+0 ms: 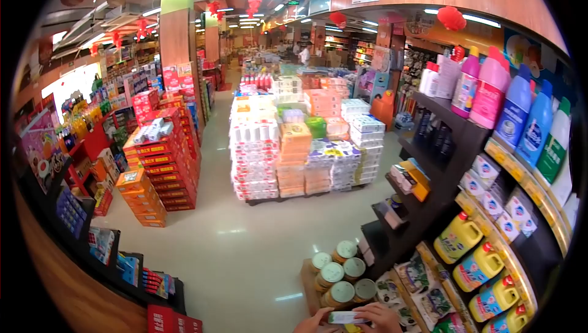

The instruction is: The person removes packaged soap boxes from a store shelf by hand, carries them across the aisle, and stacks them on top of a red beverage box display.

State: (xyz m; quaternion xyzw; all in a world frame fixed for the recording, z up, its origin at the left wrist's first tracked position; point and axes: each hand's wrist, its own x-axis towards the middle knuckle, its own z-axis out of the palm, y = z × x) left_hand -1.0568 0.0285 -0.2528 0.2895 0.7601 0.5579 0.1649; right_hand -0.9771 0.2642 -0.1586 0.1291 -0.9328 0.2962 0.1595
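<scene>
At the bottom edge, right of centre, a small white box with green and purple marks [346,317] lies between my two hands. My left hand [314,321] grips its left end with bent fingers. The fingers of my right hand [378,317] close on its right end. Just beyond them several jars with pale green lids [332,272] stand in a cardboard box [309,284] on the floor. To the right of my right hand, packaged goods [433,299] lie on a low shelf.
Dark shelving [450,149] at the right holds detergent bottles [513,115] and yellow jugs [458,238]. Tissue packs [297,137] are stacked mid-floor. Red cartons [168,167] form a pile at the left. Distant people [304,55] stand far back.
</scene>
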